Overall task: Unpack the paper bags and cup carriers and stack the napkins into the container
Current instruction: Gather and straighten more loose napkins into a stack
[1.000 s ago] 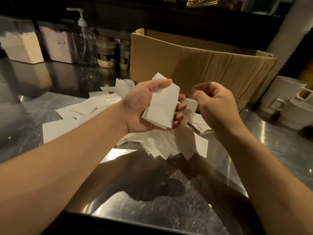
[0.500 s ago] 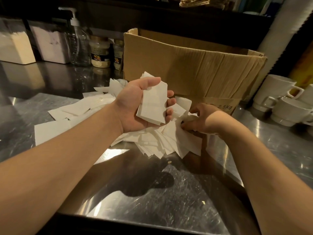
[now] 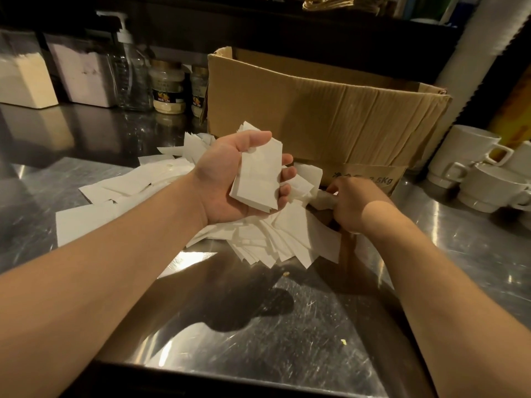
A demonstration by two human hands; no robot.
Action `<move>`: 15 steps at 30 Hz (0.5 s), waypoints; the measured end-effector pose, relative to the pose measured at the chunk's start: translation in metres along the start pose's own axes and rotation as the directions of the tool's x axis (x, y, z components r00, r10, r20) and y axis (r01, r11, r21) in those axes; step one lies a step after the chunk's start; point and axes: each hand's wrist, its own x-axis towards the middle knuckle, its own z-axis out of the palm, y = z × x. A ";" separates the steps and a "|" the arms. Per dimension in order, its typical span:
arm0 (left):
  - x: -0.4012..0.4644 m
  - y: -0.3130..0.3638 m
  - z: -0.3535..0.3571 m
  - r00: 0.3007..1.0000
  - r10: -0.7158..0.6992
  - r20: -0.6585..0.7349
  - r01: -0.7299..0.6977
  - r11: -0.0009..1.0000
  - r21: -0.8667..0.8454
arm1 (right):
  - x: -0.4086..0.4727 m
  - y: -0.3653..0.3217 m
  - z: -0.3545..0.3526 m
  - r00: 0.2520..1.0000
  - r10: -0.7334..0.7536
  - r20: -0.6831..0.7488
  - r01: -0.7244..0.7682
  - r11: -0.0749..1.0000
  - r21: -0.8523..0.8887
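Presently observed, by item:

Left hand: the left hand [image 3: 230,179] is raised palm-up above the counter, thumb and fingers curled round a small stack of napkins [image 3: 258,179]; the stack sits tilted in the palm, thumb on its upper edge.

Right hand: the right hand [image 3: 353,203] is low at the right edge of the loose pile, back of hand toward the camera, fingers curled round a crumpled piece of white paper [image 3: 323,199]. Fingertips are hidden behind the hand.

Loose napkins: a scattered pile of napkins [image 3: 275,239] lies flat on the steel counter [image 3: 258,326], spreading from under both hands out to the left, where single sheets lie apart from the main heap.

Cardboard box: an open cardboard box [image 3: 330,116] stands on the counter directly behind the pile, its front wall creased, with "2.5Kg" printed low on the right. Its inside cannot be seen.

Back left: a pump bottle [image 3: 129,73], two jars [image 3: 168,87] of pale powder and two clear tubs [image 3: 26,79] stand in a row against the rear of the counter.

Right side: white cups [image 3: 471,156] sit stacked just right of the box.

Counter surface: scratched and reflective, with a few small crumbs [image 3: 342,341] near the front.
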 end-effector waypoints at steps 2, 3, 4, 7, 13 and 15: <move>0.000 0.000 0.000 1.000 0.000 -0.005 0.000 1.000 0.000 | 0.001 0.005 0.004 0.999 -0.029 -0.020 0.028 1.000 -0.007; 0.001 -0.001 0.000 1.000 0.000 -0.008 0.000 1.000 0.000 | 0.002 0.007 0.006 0.999 -0.042 -0.019 0.042 0.999 -0.005; 0.001 -0.001 0.000 1.000 0.000 -0.010 0.000 1.000 0.000 | 0.002 0.008 0.007 0.999 -0.052 -0.014 0.052 0.999 0.001; 0.001 0.000 -0.001 1.000 -0.003 -0.008 0.003 1.000 -0.003 | 0.004 0.011 0.009 0.998 -0.056 -0.004 0.056 0.998 0.032; 0.002 -0.001 -0.001 1.000 -0.006 -0.024 0.006 1.000 -0.002 | 0.003 0.012 0.009 0.992 -0.052 -0.118 0.060 0.996 0.063; 0.002 -0.001 -0.001 1.000 -0.009 -0.022 0.009 1.000 -0.001 | 0.002 0.011 0.009 0.986 -0.057 -0.159 0.067 0.996 0.060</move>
